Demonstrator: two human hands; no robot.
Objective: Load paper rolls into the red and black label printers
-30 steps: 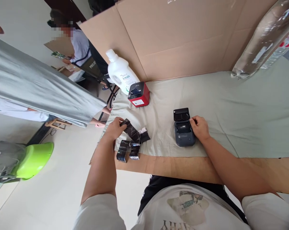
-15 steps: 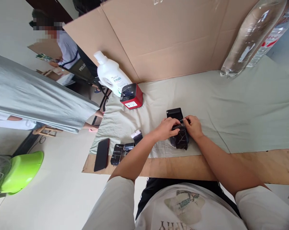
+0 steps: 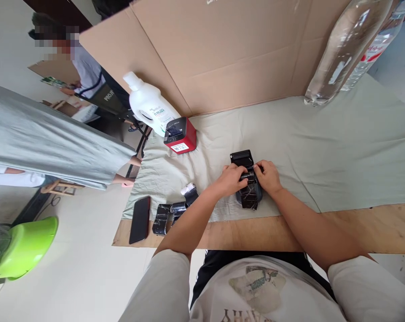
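- The black strip (image 3: 249, 197) lies over the open dark device (image 3: 259, 194) near the near edge of the surface, its long axis running from the hinge of the raised lid (image 3: 241, 157) toward that edge with only a slight slant.
- The left hand (image 3: 232, 180) comes in from the left and has its thumb and fingers closed on the upper part of the strip; the rest of the strip hangs on past the fingertips toward the near edge, covering much of the device's body.
- The right hand (image 3: 268, 177) is at the device's right side by the hinge, its thumb and forefinger close together just beside the strip's upper end (whether they pinch anything there, I cannot tell).
- So the strip lies directly at the left hand's grip, to the right of that palm, and just left of the right fingertips; the left hand is the nearer one, being on it.
- To the left, loose black pieces (image 3: 161, 218) lie along the near edge, partly behind the left forearm, one with a white patch.
- Beyond them, a phone (image 3: 140, 220) lies at the near left corner.
- Farther back by the left edge stands a red and black box (image 3: 185, 136), just in front of a white jug (image 3: 151, 103).
- A cardboard sheet (image 3: 229, 58) stands along the far edge, with clear bottles (image 3: 341, 53) in front toward its right end.
- Past the left edge, a seated person (image 3: 85, 69) is handling something too small to make out.
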